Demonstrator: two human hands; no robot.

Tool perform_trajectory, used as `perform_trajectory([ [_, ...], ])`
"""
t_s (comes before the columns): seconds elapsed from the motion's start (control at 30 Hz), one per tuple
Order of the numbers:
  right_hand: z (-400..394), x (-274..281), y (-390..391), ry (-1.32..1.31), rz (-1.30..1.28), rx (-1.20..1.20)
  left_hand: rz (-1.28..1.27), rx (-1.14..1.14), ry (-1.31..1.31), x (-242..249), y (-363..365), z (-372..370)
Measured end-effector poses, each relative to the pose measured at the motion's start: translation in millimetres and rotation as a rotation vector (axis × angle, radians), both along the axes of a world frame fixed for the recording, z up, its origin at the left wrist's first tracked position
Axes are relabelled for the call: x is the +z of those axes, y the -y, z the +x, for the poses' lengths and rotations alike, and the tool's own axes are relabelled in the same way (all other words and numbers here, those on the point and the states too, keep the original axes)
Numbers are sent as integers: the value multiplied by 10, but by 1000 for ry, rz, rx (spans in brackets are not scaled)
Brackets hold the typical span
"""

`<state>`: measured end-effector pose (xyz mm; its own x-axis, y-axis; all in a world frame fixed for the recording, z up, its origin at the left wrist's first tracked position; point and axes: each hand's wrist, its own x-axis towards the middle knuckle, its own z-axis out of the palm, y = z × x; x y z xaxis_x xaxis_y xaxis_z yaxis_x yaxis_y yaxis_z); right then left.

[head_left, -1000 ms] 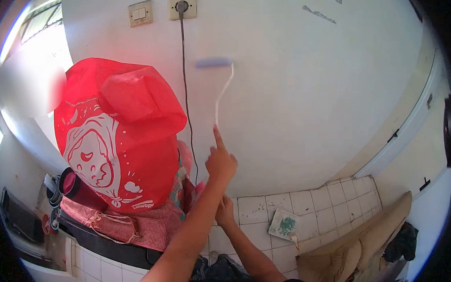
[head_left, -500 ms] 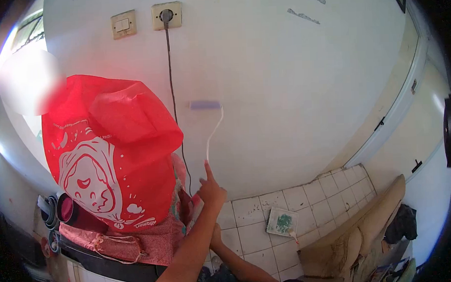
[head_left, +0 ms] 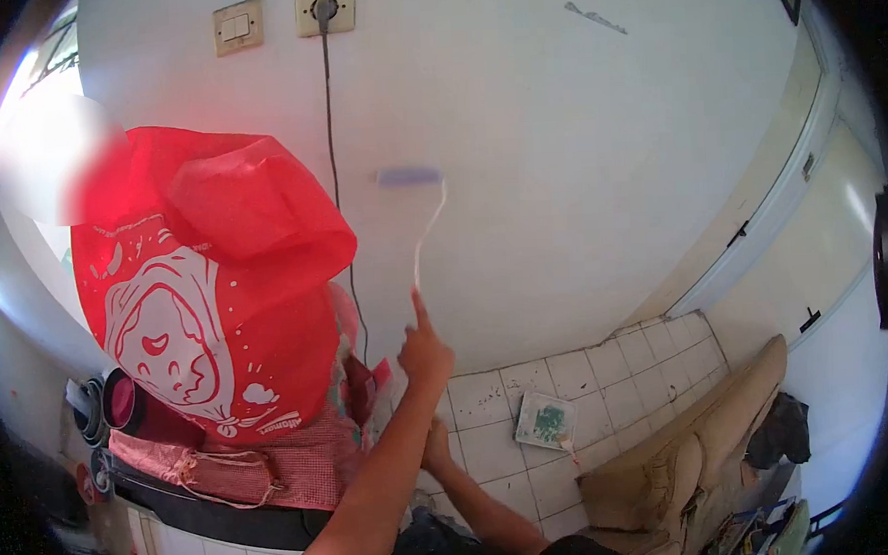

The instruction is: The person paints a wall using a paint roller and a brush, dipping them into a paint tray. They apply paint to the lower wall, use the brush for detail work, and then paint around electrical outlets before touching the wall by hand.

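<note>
A paint roller (head_left: pixel 409 177), slightly blurred, lies level against the white wall (head_left: pixel 558 176), its thin pale frame (head_left: pixel 421 241) running down to my left hand (head_left: pixel 427 351). That hand is closed around the handle, which it hides, with the index finger stretched up along it. Lower down, my right hand (head_left: pixel 435 446) looks closed beside my left forearm. The forearm partly covers its fingers, so what they hold, if anything, is hidden. On the tiled floor to the right sits a white paint tray (head_left: pixel 532 439) with green in it, and a small brush (head_left: pixel 569 449) rests on its corner.
A big red bag (head_left: pixel 269 313) stands close on the left, over pink checked cloth (head_left: pixel 304 468). A black cord (head_left: pixel 331 135) hangs from the wall socket (head_left: pixel 305 20) beside it. Right of the tray are a tan folded cover (head_left: pixel 665 456), a black plastic bag (head_left: pixel 782 432) and a door (head_left: pixel 805 255).
The roller and my left hand have moved slightly up and to the right along the wall. My view has tipped down a little, so the wall fittings sit higher.
</note>
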<state>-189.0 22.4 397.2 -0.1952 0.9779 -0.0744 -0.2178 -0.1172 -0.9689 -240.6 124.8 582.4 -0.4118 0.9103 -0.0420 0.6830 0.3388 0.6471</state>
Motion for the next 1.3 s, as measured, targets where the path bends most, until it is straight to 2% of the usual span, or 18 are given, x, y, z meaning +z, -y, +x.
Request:
perform_trajectory([
  [0.1,137,476,308,296,-78,-29,-49,14,81,-74,109,88],
  [0.2,-29,854,93,90,31,-64,129,25,-19,278,8,52],
  [0.3,-138,1159,-407,32,165,-58,302,-17,-69,832,-300,-47],
  [0.33,-160,1253,-543,3,167,-53,321,-2,-91,1067,-358,-19],
  [0.43,42,1314,-797,38,177,-2,279,-65,-22,1250,-453,8],
  [0.53,202,901,-622,113,217,-126,151,-104,-19,708,-410,128],
  [0.6,426,361,-345,336,140,-113,68,-132,49,19,-308,208],
  [0.63,522,228,-175,353,-23,-64,17,-150,75,-308,-231,244],
  [0.67,580,147,-71,367,-182,-12,-22,-158,77,-401,-204,255],
  [0.77,492,-27,-32,422,-131,-60,-98,-151,60,-509,-185,265],
  [0.87,411,247,-214,398,-27,-122,-6,-149,12,-268,-276,226],
  [1.0,261,854,-715,270,152,-128,202,-135,-31,497,-547,134],
  [1.07,230,987,-1056,243,239,-142,212,-160,-5,989,-633,82],
  [1.13,308,1388,-1191,239,196,-107,217,-179,3,1309,-695,80],
  [1.2,342,1489,-1147,243,149,-99,189,-211,10,1367,-658,72],
  [1.3,441,1272,-1045,277,92,-139,130,-278,24,1160,-641,92],
])
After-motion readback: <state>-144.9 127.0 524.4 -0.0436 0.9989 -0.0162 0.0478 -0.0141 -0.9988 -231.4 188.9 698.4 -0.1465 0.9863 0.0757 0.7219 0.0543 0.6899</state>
